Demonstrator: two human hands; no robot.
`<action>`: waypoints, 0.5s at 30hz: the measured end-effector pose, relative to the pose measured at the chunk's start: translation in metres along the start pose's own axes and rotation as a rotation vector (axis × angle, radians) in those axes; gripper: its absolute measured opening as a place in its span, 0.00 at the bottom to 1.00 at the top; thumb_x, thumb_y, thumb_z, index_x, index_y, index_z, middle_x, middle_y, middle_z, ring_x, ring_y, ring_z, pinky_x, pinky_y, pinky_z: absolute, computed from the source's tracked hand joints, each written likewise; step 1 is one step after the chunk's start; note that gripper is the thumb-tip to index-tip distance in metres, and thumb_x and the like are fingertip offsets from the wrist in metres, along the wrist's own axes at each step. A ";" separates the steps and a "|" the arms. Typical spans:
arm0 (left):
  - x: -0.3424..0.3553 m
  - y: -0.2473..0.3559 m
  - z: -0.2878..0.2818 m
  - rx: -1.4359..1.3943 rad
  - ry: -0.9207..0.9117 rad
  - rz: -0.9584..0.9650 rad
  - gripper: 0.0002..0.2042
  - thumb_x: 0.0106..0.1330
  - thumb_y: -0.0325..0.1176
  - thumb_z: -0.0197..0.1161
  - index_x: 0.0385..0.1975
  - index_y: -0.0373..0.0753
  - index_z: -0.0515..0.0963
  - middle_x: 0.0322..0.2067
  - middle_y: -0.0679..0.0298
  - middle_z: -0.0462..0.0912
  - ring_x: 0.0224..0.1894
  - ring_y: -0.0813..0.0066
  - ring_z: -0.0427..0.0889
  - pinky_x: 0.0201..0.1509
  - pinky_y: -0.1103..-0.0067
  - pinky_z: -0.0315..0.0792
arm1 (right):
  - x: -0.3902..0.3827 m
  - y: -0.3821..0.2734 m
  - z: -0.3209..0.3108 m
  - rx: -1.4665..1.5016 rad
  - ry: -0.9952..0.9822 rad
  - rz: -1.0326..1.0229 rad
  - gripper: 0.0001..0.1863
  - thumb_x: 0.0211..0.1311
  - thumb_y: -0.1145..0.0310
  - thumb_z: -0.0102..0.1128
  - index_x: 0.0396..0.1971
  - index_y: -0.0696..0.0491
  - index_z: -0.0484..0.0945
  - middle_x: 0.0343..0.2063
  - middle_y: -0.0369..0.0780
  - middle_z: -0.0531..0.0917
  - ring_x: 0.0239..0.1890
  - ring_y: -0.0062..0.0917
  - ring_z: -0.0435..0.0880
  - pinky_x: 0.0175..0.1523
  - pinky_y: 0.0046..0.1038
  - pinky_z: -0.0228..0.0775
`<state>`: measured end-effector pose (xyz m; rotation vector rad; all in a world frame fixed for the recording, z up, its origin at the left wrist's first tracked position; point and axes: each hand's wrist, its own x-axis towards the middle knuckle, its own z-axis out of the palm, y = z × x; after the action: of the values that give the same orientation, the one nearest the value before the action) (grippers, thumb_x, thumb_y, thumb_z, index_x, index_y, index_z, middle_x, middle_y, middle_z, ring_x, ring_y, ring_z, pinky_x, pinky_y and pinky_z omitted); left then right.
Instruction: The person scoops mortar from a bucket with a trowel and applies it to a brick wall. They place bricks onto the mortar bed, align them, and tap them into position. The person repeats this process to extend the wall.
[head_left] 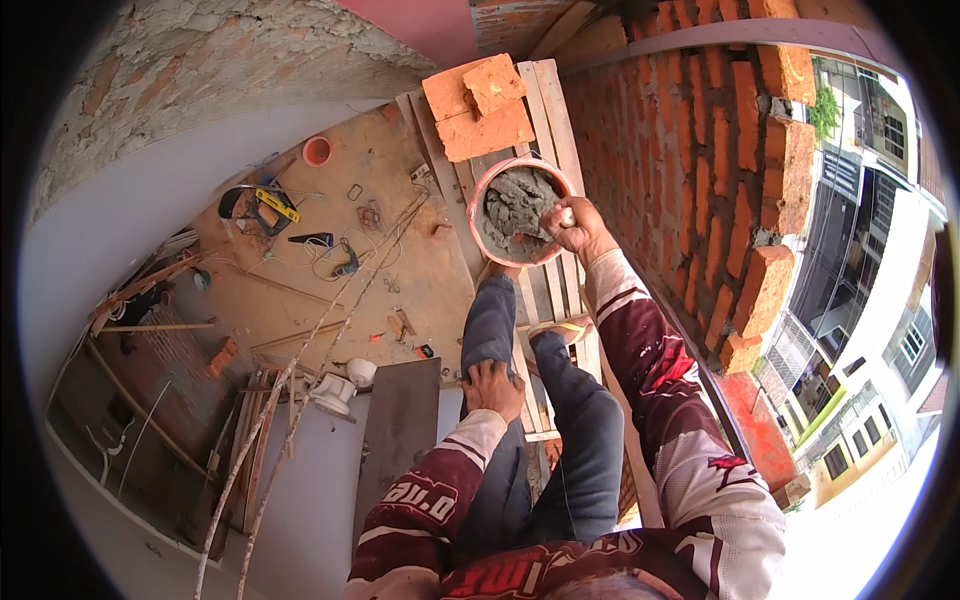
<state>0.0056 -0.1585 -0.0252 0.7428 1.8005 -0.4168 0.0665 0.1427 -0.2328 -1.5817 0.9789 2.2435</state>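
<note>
My right hand (578, 229) grips a pale handle at the rim of a pink bucket (478, 198) full of grey mortar (517, 208); the tool's blade is buried in the mortar and hidden. My left hand (493, 388) rests flat on my left knee, holding nothing. I am crouched on wooden scaffold planks (548, 100), my feet in sandals just below the bucket. A stack of orange bricks (477, 106) lies on the planks beyond the bucket. A half-built red brick wall (715, 170) rises right beside my right arm.
Far below on the left is a dusty floor (370, 250) strewn with tools, cables, an orange bowl (317, 151) and timber. A dark metal sheet (400, 425) and poles stand below. Past the wall on the right are neighbouring buildings and open drop.
</note>
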 end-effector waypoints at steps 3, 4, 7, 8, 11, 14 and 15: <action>-0.001 0.002 -0.004 0.015 0.024 -0.015 0.24 0.66 0.49 0.59 0.57 0.40 0.78 0.61 0.57 0.74 0.66 0.52 0.67 0.66 0.47 0.64 | -0.044 0.023 -0.031 -0.033 -0.096 -0.056 0.10 0.72 0.71 0.44 0.44 0.63 0.65 0.30 0.45 0.76 0.22 0.23 0.78 0.20 0.19 0.74; -0.001 0.003 -0.006 0.008 0.015 -0.021 0.24 0.66 0.49 0.59 0.56 0.40 0.79 0.60 0.57 0.74 0.66 0.52 0.67 0.67 0.47 0.64 | -0.059 0.037 -0.046 -0.194 -0.048 -0.075 0.12 0.73 0.70 0.44 0.47 0.62 0.67 0.31 0.45 0.78 0.24 0.23 0.79 0.21 0.21 0.74; -0.001 0.005 -0.012 -0.030 -0.020 -0.034 0.24 0.66 0.48 0.58 0.56 0.39 0.79 0.61 0.55 0.73 0.66 0.51 0.67 0.68 0.47 0.62 | -0.089 0.076 -0.085 -0.567 0.188 -0.049 0.17 0.74 0.68 0.45 0.58 0.58 0.68 0.33 0.42 0.80 0.27 0.22 0.79 0.23 0.23 0.74; -0.001 0.006 -0.013 -0.046 -0.034 -0.035 0.24 0.66 0.47 0.57 0.56 0.38 0.79 0.61 0.55 0.73 0.66 0.51 0.67 0.68 0.46 0.61 | -0.091 0.087 -0.094 -0.603 0.199 -0.067 0.18 0.74 0.68 0.45 0.58 0.59 0.68 0.33 0.42 0.80 0.26 0.22 0.78 0.22 0.23 0.73; -0.001 0.007 -0.014 -0.035 -0.028 -0.031 0.24 0.66 0.47 0.58 0.57 0.38 0.79 0.61 0.55 0.73 0.66 0.51 0.67 0.68 0.47 0.62 | -0.063 0.102 -0.096 -0.657 0.235 -0.036 0.17 0.75 0.67 0.46 0.57 0.60 0.66 0.34 0.43 0.81 0.22 0.21 0.76 0.20 0.24 0.72; 0.000 0.005 -0.012 -0.027 -0.021 -0.019 0.24 0.66 0.48 0.58 0.57 0.38 0.79 0.61 0.55 0.73 0.67 0.51 0.66 0.68 0.47 0.62 | 0.009 0.112 -0.067 -0.406 0.164 0.016 0.12 0.75 0.65 0.47 0.49 0.57 0.67 0.31 0.41 0.80 0.20 0.21 0.76 0.20 0.21 0.71; 0.002 0.005 -0.011 -0.021 -0.014 -0.016 0.24 0.66 0.48 0.58 0.57 0.38 0.79 0.61 0.55 0.73 0.67 0.51 0.66 0.69 0.47 0.62 | 0.032 0.110 -0.054 -0.263 0.190 0.007 0.09 0.75 0.65 0.47 0.46 0.55 0.68 0.29 0.41 0.79 0.20 0.21 0.75 0.20 0.20 0.71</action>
<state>0.0010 -0.1472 -0.0232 0.7102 1.7964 -0.4122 0.0353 0.0195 -0.2295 -1.9337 0.7567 2.3384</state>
